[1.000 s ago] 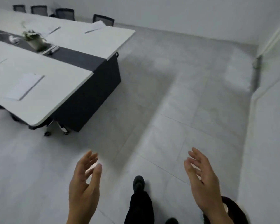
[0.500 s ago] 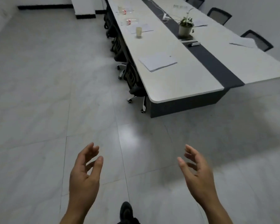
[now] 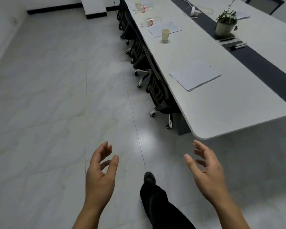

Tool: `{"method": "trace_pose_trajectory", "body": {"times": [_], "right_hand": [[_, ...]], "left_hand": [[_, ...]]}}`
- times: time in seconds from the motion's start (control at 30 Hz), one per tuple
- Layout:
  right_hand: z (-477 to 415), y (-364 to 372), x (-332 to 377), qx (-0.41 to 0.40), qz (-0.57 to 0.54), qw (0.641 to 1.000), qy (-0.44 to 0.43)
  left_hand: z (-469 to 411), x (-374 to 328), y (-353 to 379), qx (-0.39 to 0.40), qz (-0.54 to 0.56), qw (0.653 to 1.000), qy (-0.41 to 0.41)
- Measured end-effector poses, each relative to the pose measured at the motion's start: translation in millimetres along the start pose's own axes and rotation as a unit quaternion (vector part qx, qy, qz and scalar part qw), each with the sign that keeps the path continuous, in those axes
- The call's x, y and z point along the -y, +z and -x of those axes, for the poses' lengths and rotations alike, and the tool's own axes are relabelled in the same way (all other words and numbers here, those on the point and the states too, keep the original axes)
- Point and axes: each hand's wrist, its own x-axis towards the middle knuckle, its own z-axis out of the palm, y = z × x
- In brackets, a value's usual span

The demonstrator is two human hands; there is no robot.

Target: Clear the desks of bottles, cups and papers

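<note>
A long white desk (image 3: 229, 113) runs up the right side. On it lie a stack of papers (image 3: 195, 75) near the corner, a paper cup (image 3: 165, 35) farther along, a sheet of paper (image 3: 164, 28) behind the cup, a clear bottle (image 3: 151, 21) on its side, and another cup (image 3: 137, 5) and bottle (image 3: 144, 9) at the far end. My left hand (image 3: 101, 176) and my right hand (image 3: 206, 169) hang over the floor in front of the desk corner, fingers relaxed, holding nothing.
Black office chairs (image 3: 157, 90) are tucked under the desk's left edge. A potted plant (image 3: 225, 23), markers (image 3: 238, 46) and a white charger with cable (image 3: 193, 10) sit on the dark centre strip. My leg (image 3: 157, 195) steps forward over grey floor tiles.
The view has swung round and closed in on the desk's left side. Both hands stay held out with nothing in them.
</note>
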Motion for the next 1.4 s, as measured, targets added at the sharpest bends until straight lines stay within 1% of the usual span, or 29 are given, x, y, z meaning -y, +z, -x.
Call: {"method": "trace_pose_trajectory", "body": {"times": [0.07, 0.13, 0.2, 0.33, 0.47, 0.57, 0.63, 0.7, 0.87, 1.0, 1.1, 1.2, 1.3, 1.4], "right_hand": [[-54.0, 28.4, 10.5, 0.009, -0.001, 1.0, 0.006], [-107.0, 54.3, 35.6, 0.019, -0.005, 1.0, 0.007], [-163.0, 83.1, 70.7, 0.031, -0.012, 0.999, -0.009], [-263.8, 144.1, 140.4, 0.087, -0.009, 0.995, -0.043], [-347.8, 216.8, 177.5, 0.12, -0.001, 0.991, -0.051], [-409.6, 277.2, 192.6, 0.117, 0.021, 0.992, -0.052], [-449.5, 312.3, 205.4, 0.109, 0.04, 0.992, -0.046], [-483.0, 335.4, 224.2, 0.095, 0.046, 0.994, -0.037], [-560.3, 360.8, 268.7, 0.003, 0.021, 1.0, 0.004], [-616.3, 365.7, 279.7, -0.075, -0.01, 0.996, 0.042], [-670.9, 379.6, 269.0, -0.123, -0.033, 0.989, 0.073], [-738.4, 397.5, 253.9, -0.138, -0.051, 0.984, 0.096], [-816.7, 408.3, 258.3, -0.15, -0.075, 0.98, 0.106], [-899.3, 410.9, 280.8, -0.15, -0.091, 0.98, 0.095]], "left_hand": [[-59.8, -5.8, 4.2, 0.013, -0.017, 1.0, -0.005], [-116.2, -19.6, -0.6, 0.011, -0.019, 1.0, -0.014], [-171.8, -37.1, -12.1, -0.009, -0.015, 1.0, -0.008], [-266.7, -57.6, -42.7, -0.074, 0.01, 0.997, -0.017], [-357.5, -41.8, -65.6, -0.114, 0.029, 0.992, -0.041], [-446.4, -19.7, -74.3, -0.119, 0.037, 0.99, -0.059], [-513.4, -12.0, -81.6, -0.099, 0.042, 0.992, -0.065], [-576.3, -18.7, -86.3, -0.076, 0.05, 0.994, -0.062], [-727.2, -55.5, -71.0, 0.018, 0.041, 0.999, -0.025], [-826.2, -82.1, -26.6, 0.097, 0.037, 0.995, 0.012], [-892.5, -84.7, 21.9, 0.141, 0.026, 0.989, 0.027], [-952.2, -89.4, 65.8, 0.169, 0.005, 0.985, 0.036], [-1015.9, -109.7, 89.8, 0.195, -0.008, 0.98, 0.036], [-1090.4, -144.0, 110.8, 0.183, -0.007, 0.981, 0.059]]}}
